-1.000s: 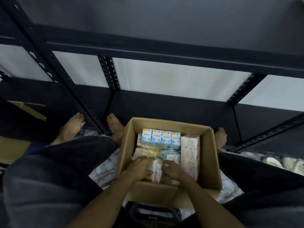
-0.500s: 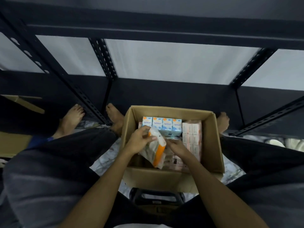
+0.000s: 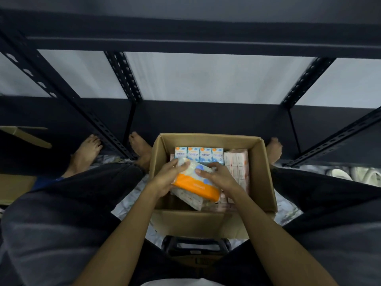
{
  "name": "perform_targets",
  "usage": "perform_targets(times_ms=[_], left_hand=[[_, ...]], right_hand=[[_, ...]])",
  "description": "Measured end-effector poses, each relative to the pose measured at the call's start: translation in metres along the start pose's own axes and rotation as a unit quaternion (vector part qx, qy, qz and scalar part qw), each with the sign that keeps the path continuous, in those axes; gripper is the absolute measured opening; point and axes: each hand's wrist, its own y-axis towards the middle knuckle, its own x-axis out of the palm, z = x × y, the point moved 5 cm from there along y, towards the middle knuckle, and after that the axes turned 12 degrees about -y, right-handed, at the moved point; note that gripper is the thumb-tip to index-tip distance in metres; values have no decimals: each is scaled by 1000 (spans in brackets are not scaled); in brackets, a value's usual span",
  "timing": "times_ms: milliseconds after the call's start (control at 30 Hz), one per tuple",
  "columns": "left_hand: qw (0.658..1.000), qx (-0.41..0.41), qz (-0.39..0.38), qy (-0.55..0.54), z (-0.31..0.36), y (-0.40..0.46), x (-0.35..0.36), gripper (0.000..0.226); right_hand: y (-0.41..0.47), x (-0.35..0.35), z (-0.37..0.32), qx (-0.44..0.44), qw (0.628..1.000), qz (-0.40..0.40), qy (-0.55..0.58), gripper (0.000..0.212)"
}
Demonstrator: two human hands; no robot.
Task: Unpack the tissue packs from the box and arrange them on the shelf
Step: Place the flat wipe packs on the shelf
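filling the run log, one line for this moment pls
stage: lifting | left hand + right hand: grip orange pack | over box

Both bare forearms extended forward and converging toward the middle of the view. Left hand (image 3: 168, 178) turned palm inward, fingers (image 3: 179, 166) curled round the far left end of a soft pack, thumb underneath and hidden. Right hand (image 3: 219, 178) laid palm down on the same pack's right side, fingers (image 3: 203, 172) bent over its top. Legs in dark trousers spread to either side, bare feet (image 3: 87, 149) ahead.
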Motion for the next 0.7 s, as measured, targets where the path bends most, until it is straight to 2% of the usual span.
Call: perform_targets(times_ms=[67, 133, 200, 267, 433, 500, 567, 633, 700], left_hand=[[997, 28, 63, 14, -2, 7, -13, 46], [995, 44, 75, -48, 3, 7, -18, 42], [993, 57, 66, -83, 12, 7, -21, 44], [993, 66, 56, -74, 19, 5, -18, 44], [995, 91, 51, -2, 32, -5, -10, 32], [992, 111, 59, -4, 40, -9, -7, 32], [990, 130, 54, -12, 49, -14, -1, 25], [990, 137, 8, 44, 58, -21, 8, 19], [980, 120, -54, 149, 60, -26, 19, 26]], right_hand=[[2, -9, 2, 6, 993, 8, 120, 57], [-2, -20, 1, 15, 972, -30, 231, 49], [-6, -28, -1, 20, 969, -77, 234, 45], [-12, -32, -5, 23, 969, -97, 224, 41], [-24, -50, -27, -28, 971, -47, 232, 41], [-30, -58, -34, -58, 957, -61, 278, 45], [-37, -65, -44, -103, 927, -71, 353, 44], [-43, -74, -51, -137, 912, -27, 385, 30], [-53, -85, -55, -152, 922, 40, 354, 16]])
